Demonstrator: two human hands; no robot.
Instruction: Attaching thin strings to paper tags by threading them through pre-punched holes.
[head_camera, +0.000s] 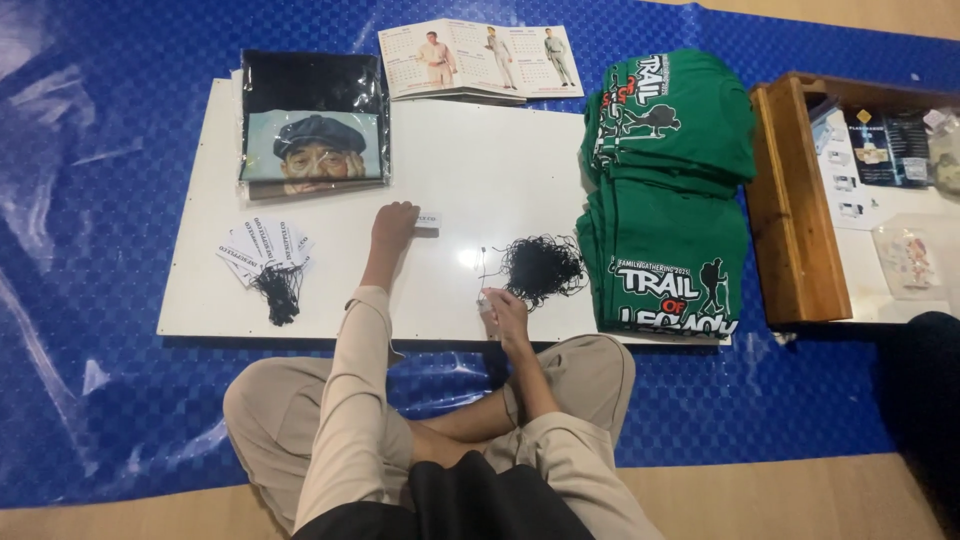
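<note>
Fingers of the left hand (393, 224) rest curled on a small white tag (428, 220), pinning it flat to the white board (470, 160). Right hand (503, 308) fingertips pinch a thin black string, drawn from the tangled string pile (541, 267) just beyond them. Left of the left fingers, finished strung tags (265, 252) lie fanned; folded green shirts (665, 190) are stacked right of the pile.

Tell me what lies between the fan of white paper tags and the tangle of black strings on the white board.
In the head view, between the white paper tags and black string tangle lies the left hand touching a small white tag; otherwise bare white board.
</note>
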